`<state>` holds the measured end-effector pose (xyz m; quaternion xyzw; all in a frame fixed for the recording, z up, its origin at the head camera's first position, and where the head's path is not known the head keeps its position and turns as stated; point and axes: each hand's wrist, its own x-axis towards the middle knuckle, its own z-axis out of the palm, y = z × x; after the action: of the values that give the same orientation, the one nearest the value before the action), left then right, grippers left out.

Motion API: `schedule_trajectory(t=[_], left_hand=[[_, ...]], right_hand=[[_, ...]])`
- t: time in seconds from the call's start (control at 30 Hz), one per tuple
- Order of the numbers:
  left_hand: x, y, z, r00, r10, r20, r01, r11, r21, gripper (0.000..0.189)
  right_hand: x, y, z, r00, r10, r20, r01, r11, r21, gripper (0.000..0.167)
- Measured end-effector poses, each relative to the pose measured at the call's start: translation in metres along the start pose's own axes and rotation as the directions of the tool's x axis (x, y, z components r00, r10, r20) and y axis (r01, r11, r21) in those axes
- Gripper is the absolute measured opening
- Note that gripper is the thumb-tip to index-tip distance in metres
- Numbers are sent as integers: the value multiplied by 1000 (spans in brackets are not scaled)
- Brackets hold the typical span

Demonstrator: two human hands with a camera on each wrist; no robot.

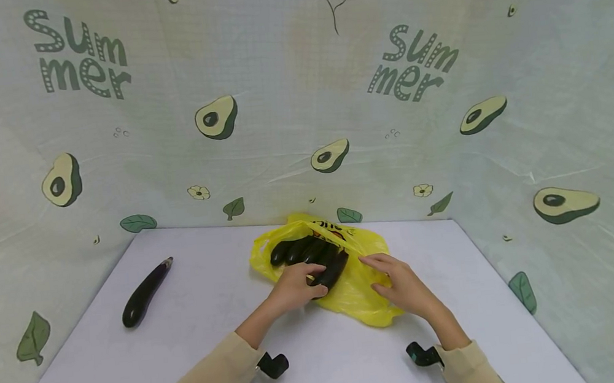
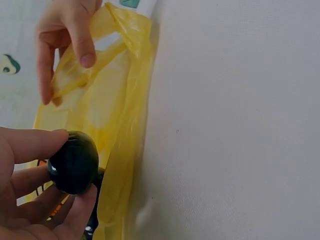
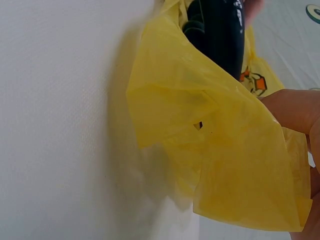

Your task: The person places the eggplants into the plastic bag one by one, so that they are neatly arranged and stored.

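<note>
My left hand (image 1: 296, 287) grips an eggplant (image 1: 332, 271) at the mouth of a yellow plastic bag (image 1: 363, 300). In the left wrist view, its fingers and thumb curl round the rounded dark end of that eggplant (image 2: 74, 162). Several more eggplants (image 1: 297, 251) lie side by side in the bag, partly covered by it. To the right, my right hand (image 1: 403, 285) pinches the bag's edge. Close up in the right wrist view, the thin bag (image 3: 240, 165) hangs from the right hand (image 3: 300, 112), with the dark eggplant (image 3: 222, 40) behind it.
A single eggplant (image 1: 145, 294) lies at the left of the white table (image 1: 198, 325). Behind and beside the table hangs a pale cloth (image 1: 266, 53) printed with avocados and leaves. A small black device (image 1: 274, 365) is strapped at the left wrist, another (image 1: 422, 354) at the right.
</note>
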<state>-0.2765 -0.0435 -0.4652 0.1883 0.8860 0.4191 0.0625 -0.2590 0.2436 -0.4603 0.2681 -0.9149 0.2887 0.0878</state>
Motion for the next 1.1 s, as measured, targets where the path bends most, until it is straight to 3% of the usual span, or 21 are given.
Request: schedule_trajectory(t=[0.4,0.73,1.1], left_hand=[[11,-2,14,998,-45,-38,45,999,5,48],[12,-2,25,996,-9,-94,12,999,30,43],[14,2,33,983,-6,-185,13,999,38,38]], right_hand=[[1,0,-1,1000,2,0,-2,1000,3,69],[2,0,-1,1000,-1,-4,1,1000,-3,68],[2,0,-1,1000,-1,2,1,1000,4,68]])
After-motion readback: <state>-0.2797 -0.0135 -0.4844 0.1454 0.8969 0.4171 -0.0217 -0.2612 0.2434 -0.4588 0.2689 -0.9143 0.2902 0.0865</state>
